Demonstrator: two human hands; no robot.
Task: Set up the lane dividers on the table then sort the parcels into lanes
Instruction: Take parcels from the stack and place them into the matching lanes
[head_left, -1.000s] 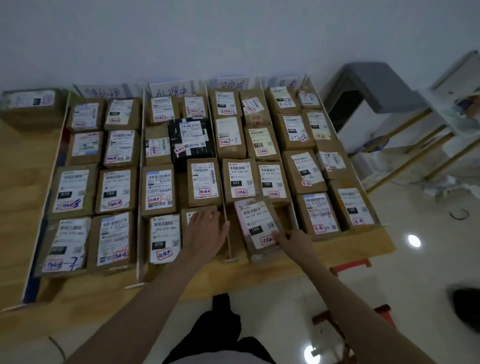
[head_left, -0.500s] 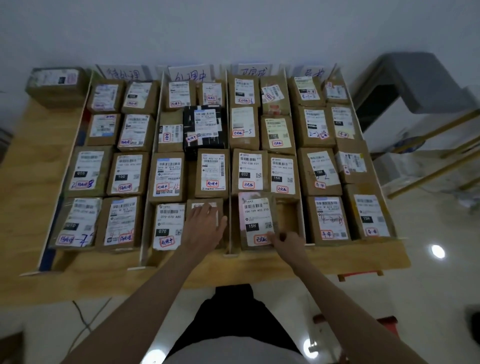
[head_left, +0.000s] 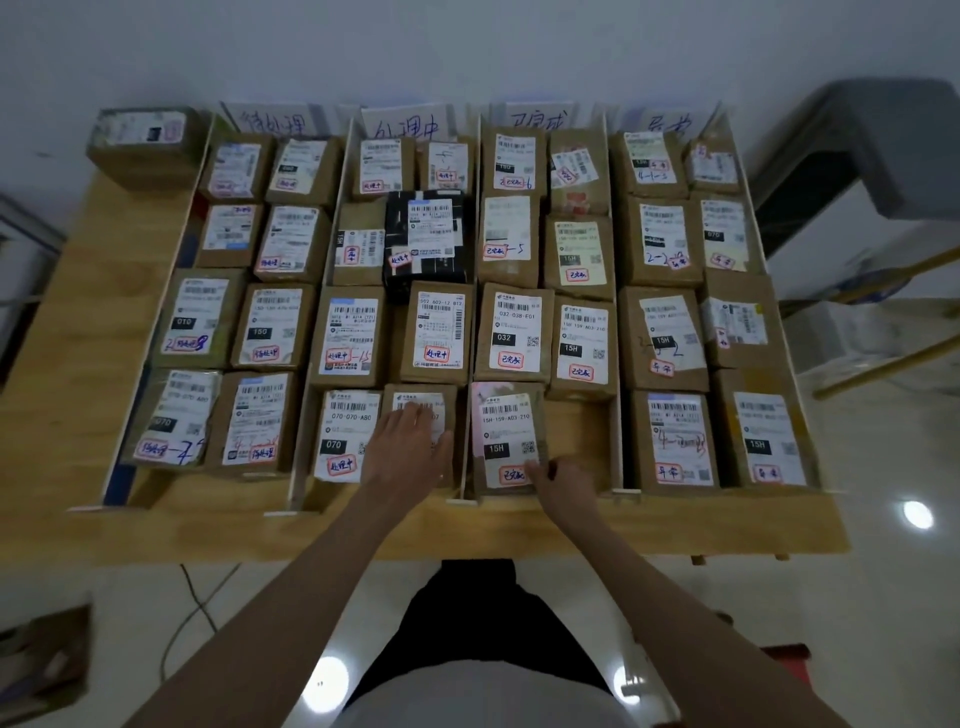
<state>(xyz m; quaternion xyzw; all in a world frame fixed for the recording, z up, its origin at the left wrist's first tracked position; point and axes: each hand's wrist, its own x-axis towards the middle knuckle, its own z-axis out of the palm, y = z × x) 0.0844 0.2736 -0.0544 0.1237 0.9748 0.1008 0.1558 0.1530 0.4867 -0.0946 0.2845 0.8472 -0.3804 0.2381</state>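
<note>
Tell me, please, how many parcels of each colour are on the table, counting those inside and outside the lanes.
Brown parcels in the lanes: 30
Black parcel in the lanes: 1
Brown parcel outside the lanes: 1
Total: 32

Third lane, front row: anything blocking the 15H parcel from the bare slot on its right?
Nothing visible. The 15H parcel sits beside the bare slot. Only the right hand is at its near corner; the divider bounds the slot's far side.
</note>
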